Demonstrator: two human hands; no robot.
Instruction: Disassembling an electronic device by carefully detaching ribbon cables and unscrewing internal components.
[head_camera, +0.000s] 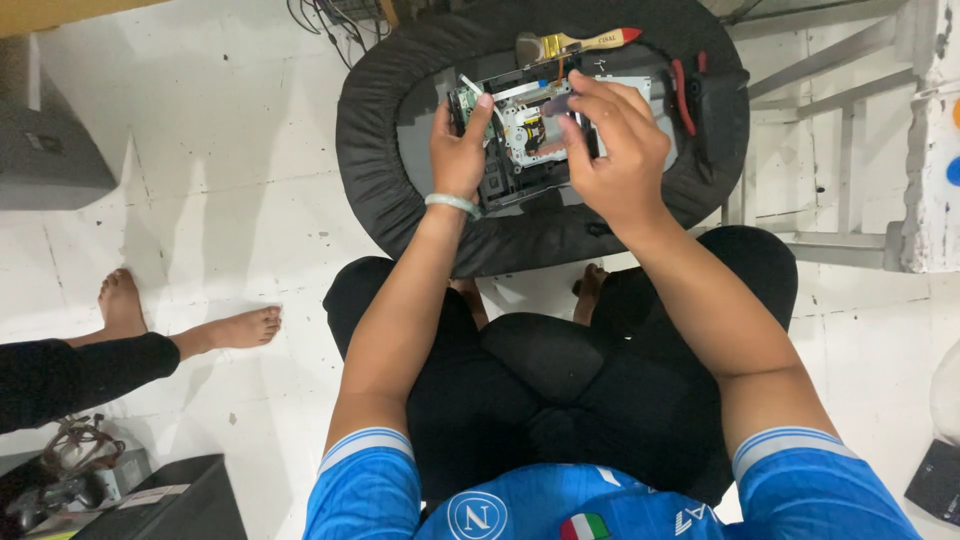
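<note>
Left hand (462, 150) clamps the left edge of the opened disc drive (530, 135), thumb on top. Right hand (615, 140) presses down on its right side, fingers curled over something dark, can't tell what. The drive sits on the round black stool (400, 190), paintbrush (575, 44) just behind.

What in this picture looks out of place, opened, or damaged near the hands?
The disc drive mechanism on the round black padded tray has no cover, so its green circuit board and metal parts are bare. The left hand grips its left edge; the right hand rests on top. A paintbrush lies behind it. Nothing looks spilled.
</note>
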